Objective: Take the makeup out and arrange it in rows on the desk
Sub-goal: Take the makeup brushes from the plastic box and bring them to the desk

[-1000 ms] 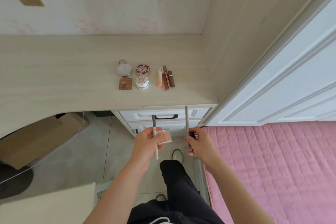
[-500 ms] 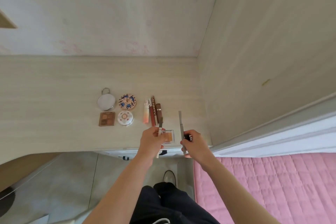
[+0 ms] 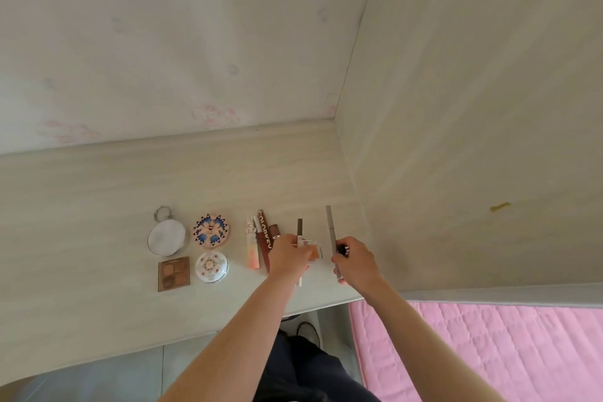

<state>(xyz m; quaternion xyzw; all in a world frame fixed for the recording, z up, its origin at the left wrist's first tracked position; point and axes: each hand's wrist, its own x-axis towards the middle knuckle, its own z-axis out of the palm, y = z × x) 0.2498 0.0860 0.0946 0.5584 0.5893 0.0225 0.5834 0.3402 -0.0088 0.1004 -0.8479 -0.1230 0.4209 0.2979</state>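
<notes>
The left grip [image 3: 288, 254] curls round a pen [image 3: 299, 229] and a clear blush case [image 3: 316, 251]; the right grip [image 3: 354, 259] pinches a grey pencil [image 3: 330, 225] and a dark item [image 3: 342, 250], both over the desk [image 3: 81, 238]. At 9 o'clock from the left grip lie three tubes [image 3: 254, 251], then two compacts [image 3: 211, 230], a mirror [image 3: 166, 237] and a palette [image 3: 174, 273], in rows

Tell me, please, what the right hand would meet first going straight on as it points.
Probably nothing nearby: beyond the right hand and its grey pencil lies bare desk, then the back wall; height is unclear.
</notes>
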